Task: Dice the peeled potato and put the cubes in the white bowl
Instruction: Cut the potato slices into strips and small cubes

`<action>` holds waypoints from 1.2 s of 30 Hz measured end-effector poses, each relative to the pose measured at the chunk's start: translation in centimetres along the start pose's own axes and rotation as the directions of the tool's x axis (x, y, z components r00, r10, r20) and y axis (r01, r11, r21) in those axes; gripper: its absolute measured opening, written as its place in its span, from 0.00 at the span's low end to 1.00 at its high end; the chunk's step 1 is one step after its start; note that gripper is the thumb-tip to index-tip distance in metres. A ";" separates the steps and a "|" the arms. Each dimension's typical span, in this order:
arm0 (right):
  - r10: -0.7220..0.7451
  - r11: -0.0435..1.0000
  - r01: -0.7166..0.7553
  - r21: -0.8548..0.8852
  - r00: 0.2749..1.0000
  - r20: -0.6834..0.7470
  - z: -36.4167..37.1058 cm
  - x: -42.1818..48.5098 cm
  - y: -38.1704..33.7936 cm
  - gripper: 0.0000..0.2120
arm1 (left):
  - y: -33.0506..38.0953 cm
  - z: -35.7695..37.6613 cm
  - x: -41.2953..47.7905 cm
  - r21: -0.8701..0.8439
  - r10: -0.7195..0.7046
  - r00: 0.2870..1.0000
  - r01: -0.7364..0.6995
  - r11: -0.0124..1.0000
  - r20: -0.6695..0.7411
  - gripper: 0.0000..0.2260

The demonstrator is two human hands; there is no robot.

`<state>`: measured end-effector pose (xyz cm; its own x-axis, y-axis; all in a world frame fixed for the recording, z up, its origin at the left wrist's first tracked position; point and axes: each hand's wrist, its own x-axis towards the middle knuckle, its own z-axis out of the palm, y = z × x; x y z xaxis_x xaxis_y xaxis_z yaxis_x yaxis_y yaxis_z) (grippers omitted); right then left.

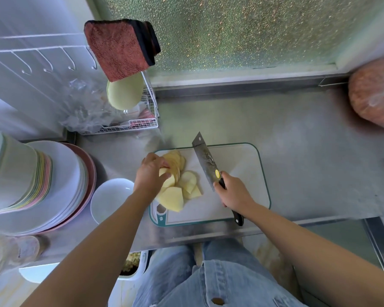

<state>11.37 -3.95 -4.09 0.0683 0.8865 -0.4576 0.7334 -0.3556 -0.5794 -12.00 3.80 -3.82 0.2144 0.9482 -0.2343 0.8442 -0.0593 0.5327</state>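
Pale yellow potato slices [177,180] lie fanned in a heap on the left part of the white cutting board [237,165] with a teal rim. My left hand [150,173] rests on the left side of the slices, its fingers curled over them. My right hand [233,191] grips the black handle of a cleaver [205,159]. Its blade points away from me, just right of the slices. The white bowl [110,199] stands on the steel counter left of the board, and I see nothing in it.
A stack of plates [60,185] and a stack of pastel bowls [13,171] stand at the left. A wire rack [140,120] with a red cloth [118,47] sits behind the board. A bagged pink lump [375,94] lies far right. The counter edge runs just in front of the board.
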 end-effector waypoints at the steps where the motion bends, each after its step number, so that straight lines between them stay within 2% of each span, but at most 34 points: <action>1: 0.000 1.000 0.000 0.001 1.000 -0.001 0.0 0.0 0.0 0.09 | 0.1 0.2 0.0 0.021 0.011 1.000 -0.010 1.000 -0.009 0.09; 6: -0.002 1.000 0.002 -0.006 1.000 -0.001 0.0 0.1 0.0 0.09 | 0.3 0.5 -0.2 0.150 0.063 0.998 -0.058 0.987 -0.027 0.13; 10: -0.018 1.000 0.018 -0.017 1.000 0.012 -0.1 0.2 -0.2 0.09 | 0.6 0.7 -0.3 0.167 0.041 0.997 -0.029 0.985 -0.066 0.15; 14: -0.015 1.000 0.016 -0.027 1.000 0.018 -0.1 0.2 -0.2 0.09 | 0.5 0.8 -0.3 0.172 0.056 0.997 -0.047 0.984 -0.047 0.16; 17: -0.010 1.000 0.010 -0.017 1.000 0.024 -0.2 0.2 -0.3 0.09 | 0.1 0.2 -0.1 0.214 0.082 0.996 -0.085 0.973 0.024 0.13; 19: -0.004 1.000 0.004 0.008 1.000 0.031 -0.5 0.2 -0.5 0.09 | -0.3 -0.5 0.0 0.123 0.076 0.993 -0.087 0.989 0.090 0.12; 22: 0.004 0.996 -0.006 0.086 1.000 0.018 -1.3 0.2 -0.5 0.10 | 0.5 -1.9 0.3 -0.189 -0.001 0.998 0.013 0.982 0.060 0.10; 25: -0.002 0.994 0.004 0.108 1.000 -0.026 -2.3 -0.2 0.0 0.09 | 2.9 -1.5 0.9 -0.445 -0.150 0.989 0.137 0.885 0.006 0.08; 28: 0.015 0.996 -0.008 0.092 0.997 -0.077 -3.6 -1.0 0.9 0.10 | 5.7 1.4 1.0 -0.623 -0.305 0.946 0.303 0.721 0.108 0.07; 30: 0.050 0.998 -0.045 0.050 0.994 -0.093 -4.4 -1.7 2.0 0.11 | 7.5 4.1 0.6 -0.622 -0.360 0.918 0.379 0.685 0.163 0.09; 33: 0.121 0.993 -0.121 0.001 0.987 -0.108 -5.3 -2.6 4.0 0.10 | 9.7 7.2 0.0 -0.536 -0.408 0.896 0.433 0.725 0.174 0.06; 36: 0.130 0.989 -0.138 -0.061 0.985 -0.114 -5.5 -3.5 5.4 0.09 | 10.8 8.8 -0.2 -0.419 -0.396 0.905 0.424 0.803 0.156 0.10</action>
<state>18.84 -7.29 -1.89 0.2400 0.8606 -0.4491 0.7572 -0.4555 -0.4682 1.39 0.25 -5.18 -0.0638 0.8326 -0.5502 0.5628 0.4854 0.6691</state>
